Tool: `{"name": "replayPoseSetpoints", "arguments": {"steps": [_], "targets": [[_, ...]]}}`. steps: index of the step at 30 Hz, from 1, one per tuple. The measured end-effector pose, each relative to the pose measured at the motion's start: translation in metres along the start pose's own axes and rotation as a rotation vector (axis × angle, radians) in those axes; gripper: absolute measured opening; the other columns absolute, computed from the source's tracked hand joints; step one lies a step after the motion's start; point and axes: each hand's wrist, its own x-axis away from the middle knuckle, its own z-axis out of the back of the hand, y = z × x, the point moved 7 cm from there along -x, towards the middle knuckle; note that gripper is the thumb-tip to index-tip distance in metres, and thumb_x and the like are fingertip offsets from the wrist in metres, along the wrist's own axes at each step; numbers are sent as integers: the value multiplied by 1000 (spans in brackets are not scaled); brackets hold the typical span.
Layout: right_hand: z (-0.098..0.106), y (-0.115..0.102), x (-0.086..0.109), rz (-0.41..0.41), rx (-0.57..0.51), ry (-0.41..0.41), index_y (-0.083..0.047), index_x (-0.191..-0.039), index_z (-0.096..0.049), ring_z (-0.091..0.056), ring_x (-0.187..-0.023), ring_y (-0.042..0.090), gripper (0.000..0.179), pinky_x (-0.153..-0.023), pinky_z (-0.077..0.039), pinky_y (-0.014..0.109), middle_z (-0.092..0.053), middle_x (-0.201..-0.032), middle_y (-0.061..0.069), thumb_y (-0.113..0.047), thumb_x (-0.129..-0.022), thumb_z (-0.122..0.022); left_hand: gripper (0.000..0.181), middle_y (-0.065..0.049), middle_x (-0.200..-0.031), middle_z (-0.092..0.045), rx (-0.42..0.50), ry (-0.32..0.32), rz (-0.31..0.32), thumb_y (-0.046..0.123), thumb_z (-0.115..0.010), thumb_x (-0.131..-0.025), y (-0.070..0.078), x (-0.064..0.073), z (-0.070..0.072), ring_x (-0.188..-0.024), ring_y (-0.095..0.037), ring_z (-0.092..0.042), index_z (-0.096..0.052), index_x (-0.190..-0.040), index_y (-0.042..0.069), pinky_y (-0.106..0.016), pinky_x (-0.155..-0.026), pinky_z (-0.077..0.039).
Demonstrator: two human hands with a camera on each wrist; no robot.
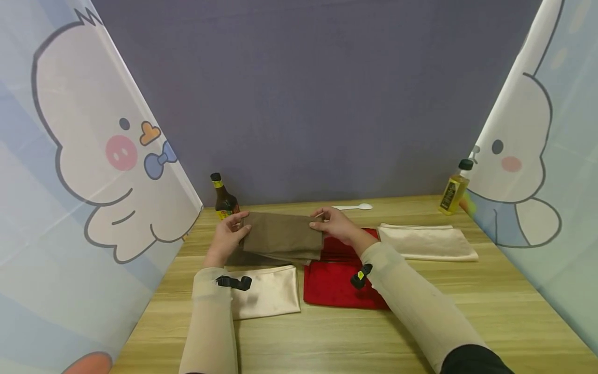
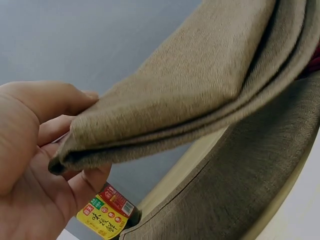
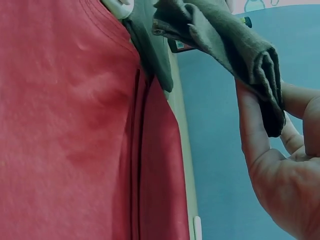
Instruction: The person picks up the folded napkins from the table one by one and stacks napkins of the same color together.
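A folded brown cloth (image 1: 282,234) is stretched between my two hands above the table. My left hand (image 1: 228,236) pinches its left end, thumb on top and fingers beneath. At the right end, my right hand (image 1: 338,224) pinches the cloth between thumb and fingers. The left wrist view shows several stacked layers along the edge of the held cloth (image 2: 165,110). Below it lies another brown cloth (image 2: 235,170), mostly hidden in the head view. Red folded cloths (image 1: 334,285) lie under and in front of my right hand. A cream satin cloth (image 1: 268,292) lies nearest my left forearm.
A dark sauce bottle (image 1: 226,201) stands behind my left hand. Toward the back of the wooden table (image 1: 322,343) lies a white spoon (image 1: 359,206). Another cream cloth (image 1: 425,242) rests on the right, with a yellow oil bottle (image 1: 453,191) standing behind it.
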Motion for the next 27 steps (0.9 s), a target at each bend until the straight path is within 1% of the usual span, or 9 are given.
{"name": "replayPoseSetpoints", "arguments": {"steps": [5,9,13,14,17,19,21,24,27], "targets": [[-9,5,-5,-32,-40,-33,1,-131,-59,-63,-84,21,38,-69,-60,37,-56,-105,12,0,-96,-75,55,-25,-147,-54,-17,-6,18,6,-76,-96,-5,0,4,-103,-27,-59,-57,-148,2,-20,-76,-49],[-16,6,-10,-41,-55,-72,1,-133,-58,-62,-83,20,45,-69,-60,36,-53,-112,15,7,-92,-75,54,-23,-143,-53,-51,15,49,3,-72,-97,-9,0,8,-105,-26,-57,-57,-148,4,-20,-77,-49],[-22,8,-15,-46,-30,-115,-2,-136,-58,-58,-80,19,52,-71,-60,35,-49,-123,17,11,-89,-74,54,-24,-141,-49,-72,39,61,2,-68,-99,-9,2,12,-107,-27,-54,-53,-151,2,-22,-77,-48],[-23,9,-17,-45,-26,-121,-2,-137,-58,-57,-80,19,53,-71,-60,35,-49,-123,18,12,-88,-74,54,-25,-141,-49,-80,42,63,2,-67,-100,-10,2,13,-106,-27,-55,-52,-151,2,-21,-77,-47],[-26,8,-20,-40,-16,-115,-4,-137,-59,-56,-81,20,54,-71,-59,35,-50,-121,17,12,-87,-74,54,-26,-143,-48,-84,43,73,3,-65,-101,-11,3,16,-106,-29,-56,-50,-153,2,-21,-76,-49],[-27,7,-23,-36,-6,-100,-5,-137,-60,-56,-82,20,54,-72,-58,36,-52,-116,16,12,-87,-73,54,-27,-145,-47,-89,41,80,3,-64,-102,-13,3,18,-107,-31,-58,-49,-154,2,-20,-75,-49],[-28,7,-26,-36,5,-81,-6,-137,-62,-56,-85,21,53,-74,-57,38,-54,-116,15,11,-88,-73,54,-27,-145,-47,-86,45,86,2,-64,-102,-16,4,21,-109,-34,-58,-48,-154,1,-20,-75,-49],[-30,5,-30,-32,16,-50,-6,-137,-64,-55,-90,21,53,-75,-57,36,-56,-117,14,10,-88,-74,53,-27,-146,-49,-91,72,90,1,-64,-102,-19,4,25,-117,-37,-55,-49,-153,1,-27,-83,-49],[-34,3,-32,-30,18,-24,-4,-137,-64,-55,-93,21,53,-73,-58,34,-57,-117,15,11,-87,-75,48,-26,-147,-51,-106,109,82,0,-65,-101,-22,5,29,-127,-39,-49,-54,-148,-1,-38,-96,-46]]}}
